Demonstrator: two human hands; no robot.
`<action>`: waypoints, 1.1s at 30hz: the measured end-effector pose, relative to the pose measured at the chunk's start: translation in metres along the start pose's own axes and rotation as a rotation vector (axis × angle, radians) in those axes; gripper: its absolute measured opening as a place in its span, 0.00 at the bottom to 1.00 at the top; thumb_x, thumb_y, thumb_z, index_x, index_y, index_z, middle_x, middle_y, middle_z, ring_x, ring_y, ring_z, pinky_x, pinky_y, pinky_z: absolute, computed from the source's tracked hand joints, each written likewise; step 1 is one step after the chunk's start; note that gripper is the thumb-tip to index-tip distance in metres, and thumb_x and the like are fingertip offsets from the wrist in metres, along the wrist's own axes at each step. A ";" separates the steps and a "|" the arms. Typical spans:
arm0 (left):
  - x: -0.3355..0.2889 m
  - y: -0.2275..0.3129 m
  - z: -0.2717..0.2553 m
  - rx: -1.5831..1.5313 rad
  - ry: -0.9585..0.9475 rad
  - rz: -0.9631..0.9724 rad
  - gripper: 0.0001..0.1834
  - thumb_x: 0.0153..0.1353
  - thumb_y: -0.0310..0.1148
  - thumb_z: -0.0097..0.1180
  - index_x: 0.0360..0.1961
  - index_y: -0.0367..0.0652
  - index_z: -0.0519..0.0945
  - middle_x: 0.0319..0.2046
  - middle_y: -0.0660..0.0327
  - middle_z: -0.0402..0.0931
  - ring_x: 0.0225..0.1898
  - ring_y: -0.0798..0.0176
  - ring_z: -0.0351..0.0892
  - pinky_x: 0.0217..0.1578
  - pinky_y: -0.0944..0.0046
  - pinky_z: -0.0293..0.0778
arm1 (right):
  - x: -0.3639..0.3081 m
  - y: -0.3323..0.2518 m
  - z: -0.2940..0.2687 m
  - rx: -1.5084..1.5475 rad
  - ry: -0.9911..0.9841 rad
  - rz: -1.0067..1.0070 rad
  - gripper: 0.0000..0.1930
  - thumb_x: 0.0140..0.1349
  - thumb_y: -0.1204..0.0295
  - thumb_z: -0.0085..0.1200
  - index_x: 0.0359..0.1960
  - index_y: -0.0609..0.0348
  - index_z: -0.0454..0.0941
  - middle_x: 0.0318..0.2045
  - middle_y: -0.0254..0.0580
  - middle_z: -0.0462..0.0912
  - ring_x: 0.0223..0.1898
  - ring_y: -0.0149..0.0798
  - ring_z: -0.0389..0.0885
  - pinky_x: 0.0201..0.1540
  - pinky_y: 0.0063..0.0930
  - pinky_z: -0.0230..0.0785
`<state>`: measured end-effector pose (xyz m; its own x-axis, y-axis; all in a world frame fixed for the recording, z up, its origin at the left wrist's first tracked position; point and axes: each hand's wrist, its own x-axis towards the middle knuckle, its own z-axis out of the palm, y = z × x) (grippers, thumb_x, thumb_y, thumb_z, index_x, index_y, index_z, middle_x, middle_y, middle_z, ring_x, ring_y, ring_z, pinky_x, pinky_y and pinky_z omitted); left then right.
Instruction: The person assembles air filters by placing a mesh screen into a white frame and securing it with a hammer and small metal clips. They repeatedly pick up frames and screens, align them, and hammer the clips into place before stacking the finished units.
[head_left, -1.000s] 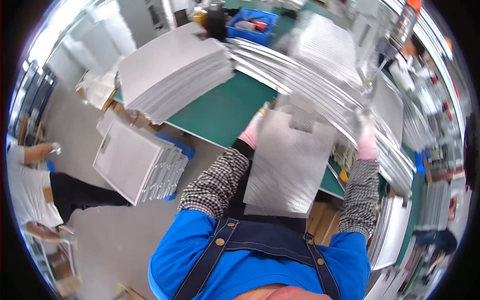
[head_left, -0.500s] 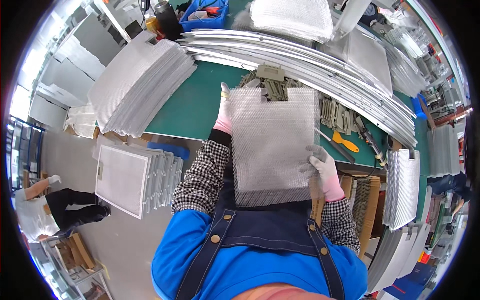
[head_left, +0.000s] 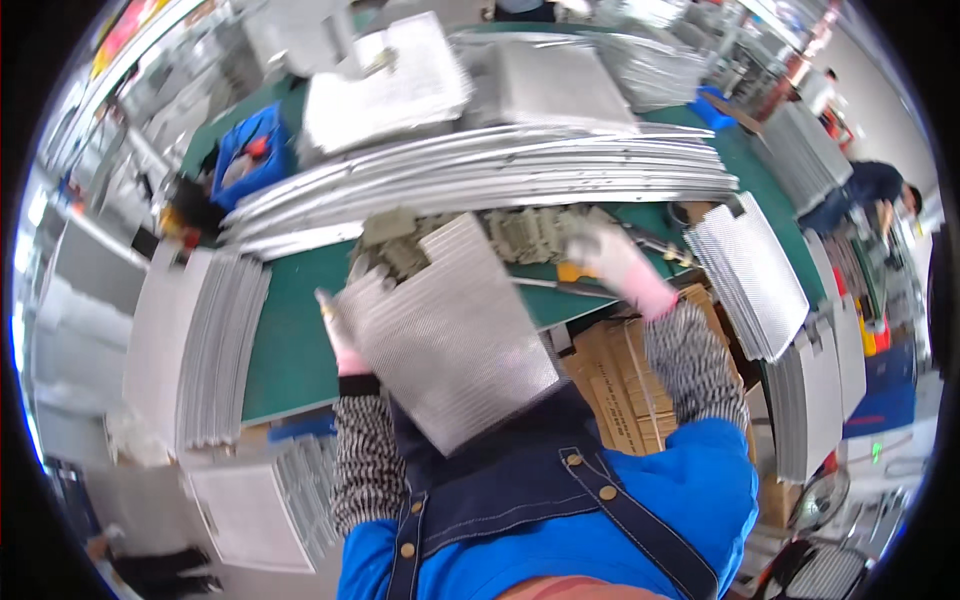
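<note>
A silver mesh sheet with a notch in its upper edge hangs tilted before my apron. My gloved left hand grips it at its upper left edge. My gloved right hand is off the sheet, over the right part of a pile of grey-beige plastic clips; its fingers are smeared by motion. Close below that hand lies a yellow-handled tool. The sheet covers part of the clip pile.
Long metal strips lie across the green table behind the clips. Mesh stacks stand at the left and right. Framed panels lean at lower left. A cardboard box sits below the table edge. One person is at far right.
My right hand has let go of the sheet and moved up to the clips. The sheet has tilted, held by my left hand alone. The whole view has swung to the right.
</note>
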<state>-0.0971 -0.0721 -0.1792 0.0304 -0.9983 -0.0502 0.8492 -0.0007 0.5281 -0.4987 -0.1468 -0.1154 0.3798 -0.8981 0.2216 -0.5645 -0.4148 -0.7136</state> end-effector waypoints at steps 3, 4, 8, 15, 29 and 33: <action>0.009 -0.006 0.010 0.012 -0.047 0.047 0.51 0.54 0.70 0.59 0.64 0.38 0.63 0.48 0.58 0.70 0.46 0.57 0.70 0.48 0.56 0.72 | 0.097 0.038 -0.090 0.105 0.454 0.007 0.25 0.65 0.65 0.57 0.60 0.66 0.72 0.51 0.55 0.82 0.53 0.41 0.80 0.56 0.34 0.69; 0.009 -0.006 0.009 0.027 -0.041 0.055 0.52 0.53 0.70 0.59 0.65 0.38 0.63 0.48 0.59 0.70 0.46 0.58 0.69 0.48 0.56 0.72 | 0.127 0.050 -0.116 0.167 0.431 -0.018 0.26 0.65 0.66 0.57 0.61 0.66 0.70 0.54 0.54 0.80 0.56 0.42 0.78 0.59 0.33 0.67; 0.007 -0.006 0.015 0.090 -0.053 0.041 0.55 0.52 0.72 0.59 0.68 0.39 0.61 0.47 0.57 0.71 0.46 0.58 0.70 0.46 0.58 0.74 | 0.205 0.095 -0.141 -0.437 0.508 0.528 0.40 0.62 0.47 0.56 0.70 0.56 0.59 0.62 0.53 0.73 0.64 0.50 0.72 0.66 0.43 0.62; 0.007 -0.004 0.018 0.093 -0.091 0.008 0.52 0.54 0.72 0.56 0.66 0.40 0.63 0.46 0.52 0.72 0.44 0.56 0.72 0.45 0.57 0.75 | 0.241 0.119 -0.105 -0.865 0.447 0.610 0.43 0.58 0.47 0.60 0.71 0.51 0.57 0.60 0.49 0.76 0.62 0.50 0.75 0.63 0.58 0.61; 0.010 -0.009 0.002 -0.032 -0.061 -0.020 0.47 0.59 0.70 0.52 0.64 0.38 0.67 0.51 0.47 0.73 0.46 0.51 0.74 0.46 0.51 0.76 | 0.237 0.170 -0.149 -0.163 0.607 0.645 0.42 0.42 0.58 0.75 0.58 0.68 0.71 0.56 0.62 0.78 0.60 0.51 0.77 0.63 0.41 0.68; -0.001 -0.001 0.004 0.017 0.006 0.003 0.49 0.57 0.71 0.53 0.64 0.38 0.67 0.50 0.47 0.74 0.46 0.51 0.74 0.44 0.53 0.77 | 0.253 0.137 -0.100 -0.661 0.657 0.491 0.18 0.58 0.63 0.56 0.47 0.60 0.77 0.41 0.56 0.84 0.47 0.51 0.84 0.50 0.50 0.72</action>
<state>-0.1004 -0.0712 -0.1761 0.0361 -0.9979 -0.0541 0.8402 0.0010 0.5423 -0.5532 -0.4455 -0.0906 -0.3593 -0.8096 0.4642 -0.9111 0.1966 -0.3623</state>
